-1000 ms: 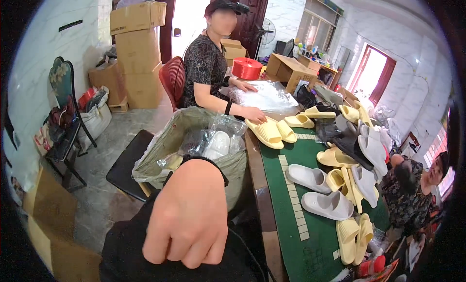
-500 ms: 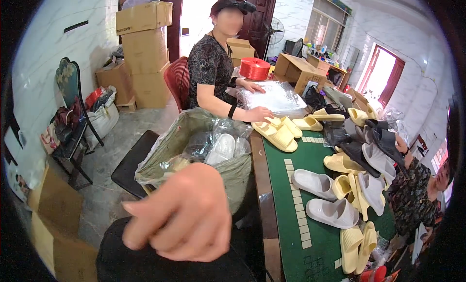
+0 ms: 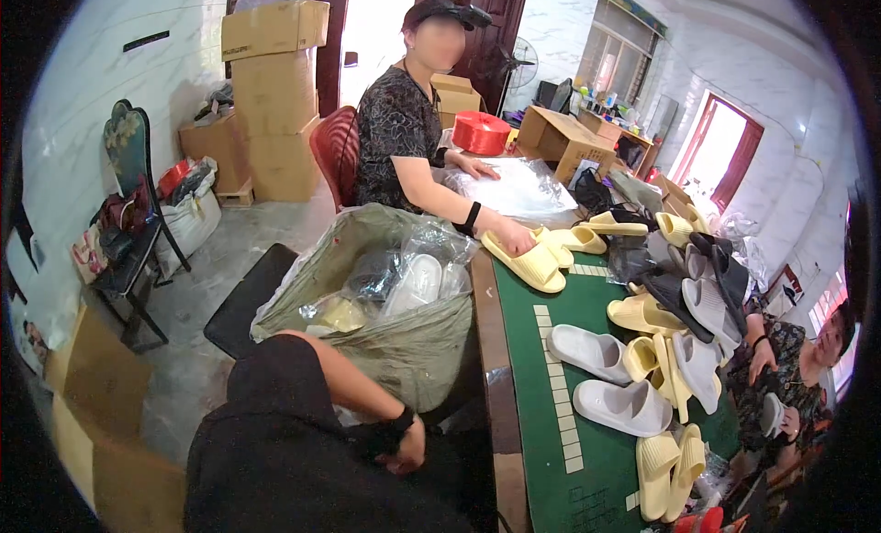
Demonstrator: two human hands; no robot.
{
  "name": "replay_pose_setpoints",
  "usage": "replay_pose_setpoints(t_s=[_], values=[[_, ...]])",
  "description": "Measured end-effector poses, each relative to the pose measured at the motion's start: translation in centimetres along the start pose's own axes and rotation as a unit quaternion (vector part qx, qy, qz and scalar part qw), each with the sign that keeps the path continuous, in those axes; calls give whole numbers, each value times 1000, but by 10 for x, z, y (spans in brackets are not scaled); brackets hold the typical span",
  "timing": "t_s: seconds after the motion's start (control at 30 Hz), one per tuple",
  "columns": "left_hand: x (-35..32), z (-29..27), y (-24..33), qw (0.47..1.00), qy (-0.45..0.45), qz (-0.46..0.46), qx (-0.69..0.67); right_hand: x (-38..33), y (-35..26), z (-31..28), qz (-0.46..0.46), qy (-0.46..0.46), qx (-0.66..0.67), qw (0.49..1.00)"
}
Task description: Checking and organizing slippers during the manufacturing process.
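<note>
My left hand (image 3: 405, 447) is down against my dark clothing, below the rim of a greenish sack (image 3: 404, 363). A black band circles its wrist. Its fingers are curled, and whatever they might hold is hidden. My right hand is out of view. Inside the sack lie a white slipper (image 3: 415, 287) and clear plastic bags. To the right, on the green table (image 3: 528, 414), two grey slippers (image 3: 624, 406) lie closest to me, with a pair of yellow slippers (image 3: 670, 473) below them.
Across the table's far corner a co-worker's hand (image 3: 516, 239) is in a yellow slipper (image 3: 528, 262); the other rests on clear plastic bags (image 3: 523, 186). Another person (image 3: 789, 368) at right holds a grey slipper. A dark stool (image 3: 243, 304) stands beside the sack; stacked cartons (image 3: 275, 93) stand behind.
A closed hand that filled the near foreground is gone from there; my left hand now shows low by my clothing. The co-worker's hand has moved into the yellow slipper.
</note>
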State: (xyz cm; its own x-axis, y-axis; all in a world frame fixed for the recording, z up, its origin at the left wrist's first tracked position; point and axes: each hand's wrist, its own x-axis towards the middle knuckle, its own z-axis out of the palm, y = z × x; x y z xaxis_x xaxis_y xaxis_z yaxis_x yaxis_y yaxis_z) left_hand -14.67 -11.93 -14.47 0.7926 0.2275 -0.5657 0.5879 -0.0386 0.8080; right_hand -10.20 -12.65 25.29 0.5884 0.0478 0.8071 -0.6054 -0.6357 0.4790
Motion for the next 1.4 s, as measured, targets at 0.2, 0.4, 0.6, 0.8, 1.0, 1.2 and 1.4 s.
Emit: replay_pose_setpoints(t_s=[0.2,0.4,0.6,0.8,1.0,1.2,1.4], values=[[-16,9,40,994,97,42,40,10,-34,-20,33,20,-75,996],[-29,-8,34,995,57,-4,-87,24,-69,-42,62,40,-146,986],[-20,-17,-6,981,73,80,-162,41,-102,-64,94,57,-210,971],[-37,-37,41,940,261,120,-182,55,-131,-87,120,70,-278,950],[-53,-59,99,917,327,163,-159,71,-160,-105,148,90,-340,925],[-40,-64,114,910,329,235,-91,88,-188,-116,180,111,-397,893],[-36,-64,122,912,332,225,-88,106,-218,-124,215,132,-457,853]])
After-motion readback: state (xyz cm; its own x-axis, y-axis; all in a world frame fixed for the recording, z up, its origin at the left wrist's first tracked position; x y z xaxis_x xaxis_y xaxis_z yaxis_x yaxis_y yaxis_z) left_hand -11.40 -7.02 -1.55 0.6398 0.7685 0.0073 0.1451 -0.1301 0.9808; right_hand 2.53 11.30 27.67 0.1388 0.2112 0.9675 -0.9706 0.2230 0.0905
